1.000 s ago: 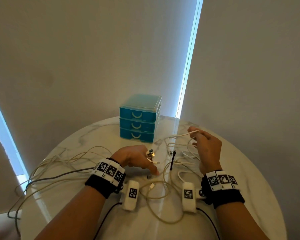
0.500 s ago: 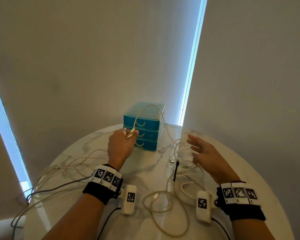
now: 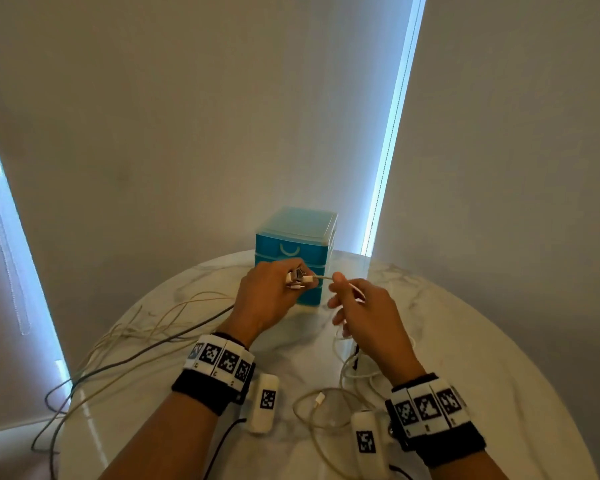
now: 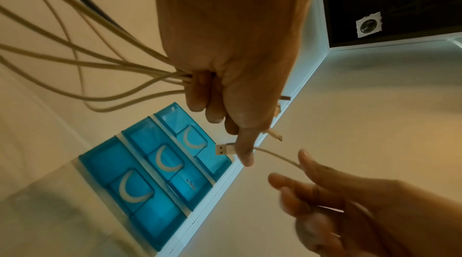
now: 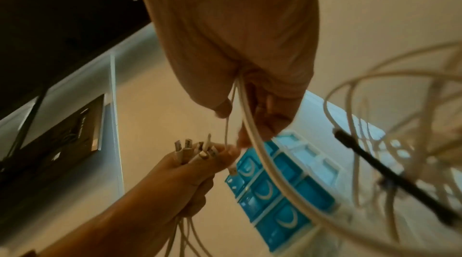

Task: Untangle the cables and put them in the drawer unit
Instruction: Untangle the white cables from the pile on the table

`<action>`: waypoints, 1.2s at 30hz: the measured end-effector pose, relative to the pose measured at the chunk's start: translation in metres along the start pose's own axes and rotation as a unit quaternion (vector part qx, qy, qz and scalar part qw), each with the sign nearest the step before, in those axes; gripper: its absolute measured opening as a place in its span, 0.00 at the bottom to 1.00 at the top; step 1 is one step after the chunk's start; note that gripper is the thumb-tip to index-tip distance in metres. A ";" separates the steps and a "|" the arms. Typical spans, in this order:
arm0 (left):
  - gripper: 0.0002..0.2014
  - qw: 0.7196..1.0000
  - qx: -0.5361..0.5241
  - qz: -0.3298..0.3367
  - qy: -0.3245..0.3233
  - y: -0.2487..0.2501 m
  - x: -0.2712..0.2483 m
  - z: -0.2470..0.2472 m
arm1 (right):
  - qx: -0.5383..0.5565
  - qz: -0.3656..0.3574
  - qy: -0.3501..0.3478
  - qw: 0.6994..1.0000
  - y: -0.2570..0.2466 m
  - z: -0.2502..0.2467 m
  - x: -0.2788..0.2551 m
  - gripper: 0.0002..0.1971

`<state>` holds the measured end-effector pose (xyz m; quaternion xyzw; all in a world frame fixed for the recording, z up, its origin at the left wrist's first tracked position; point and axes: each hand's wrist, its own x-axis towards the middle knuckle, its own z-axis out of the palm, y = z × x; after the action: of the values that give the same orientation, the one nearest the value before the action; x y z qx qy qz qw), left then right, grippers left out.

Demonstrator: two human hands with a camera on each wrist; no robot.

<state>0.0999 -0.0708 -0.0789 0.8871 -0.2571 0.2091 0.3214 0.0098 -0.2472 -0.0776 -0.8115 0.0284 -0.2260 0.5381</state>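
Several cream cables (image 4: 105, 67) are bunched in the left hand (image 3: 271, 299), fingers curled round them, plug ends (image 5: 197, 150) sticking out the top. Its forefinger and thumb also pinch a USB plug (image 4: 225, 149). Right hand (image 3: 368, 317) pinches that plug's cable (image 3: 323, 278) just beside the left, both raised above the worktop (image 3: 465, 341) in front of the blue drawer unit (image 3: 291, 244), all three drawers closed. More looped cables (image 3: 329, 410) and a black cable end (image 5: 370, 162) lie on the worktop under the right wrist; long strands trail off the left edge.
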 end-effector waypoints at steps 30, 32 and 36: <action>0.17 0.700 -0.622 -0.272 0.221 -0.030 0.003 -0.017 | 0.189 0.003 -0.160 0.969 0.002 0.000 -0.011 0.14; 0.19 0.683 -0.629 -0.276 0.248 -0.034 0.004 -0.019 | 0.376 0.025 -0.090 0.922 0.000 -0.018 -0.002 0.14; 0.20 0.637 -0.686 -0.254 0.246 -0.043 0.005 -0.021 | 0.339 0.051 -0.207 0.916 -0.002 -0.018 -0.010 0.13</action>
<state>0.1247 -0.0301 -0.0809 0.3583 -0.0029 0.0931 0.9289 -0.0063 -0.2589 -0.0732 -0.6063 -0.1200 -0.0213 0.7858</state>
